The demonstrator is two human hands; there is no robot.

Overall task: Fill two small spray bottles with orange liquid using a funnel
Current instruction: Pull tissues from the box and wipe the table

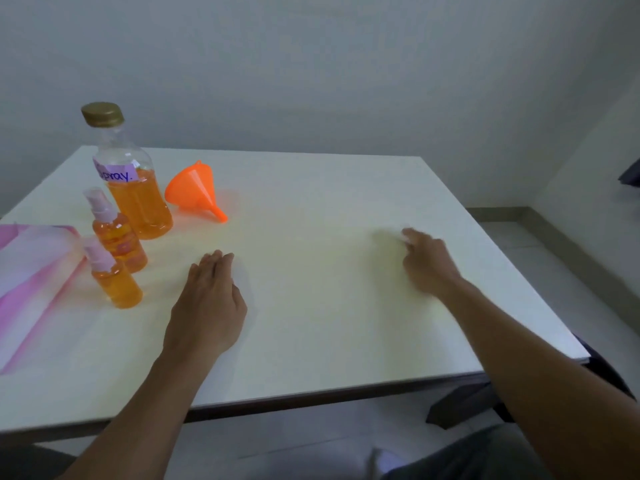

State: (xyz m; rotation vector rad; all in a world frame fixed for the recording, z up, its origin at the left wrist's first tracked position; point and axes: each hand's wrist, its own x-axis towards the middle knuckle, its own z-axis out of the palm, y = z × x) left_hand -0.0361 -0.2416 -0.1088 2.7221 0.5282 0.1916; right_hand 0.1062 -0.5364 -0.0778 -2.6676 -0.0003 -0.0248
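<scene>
Head view shows both small clear spray bottles, the farther and the nearer, capped and full of orange liquid, the orange plastic funnel lying aside; the task looks finished. The left hand lies flat and empty, the right hand loosely curled, holding nothing.

Funnel right of bottles

- One view only, head-worn, wide-angle, nothing to share with a second view.
- Looks forward and down across the white table, from the near edge toward the far wall.
- Close in: both forearms enter from the bottom of frame.
- Table fills the middle; floor shows at right.
- Edges bend visibly.
</scene>
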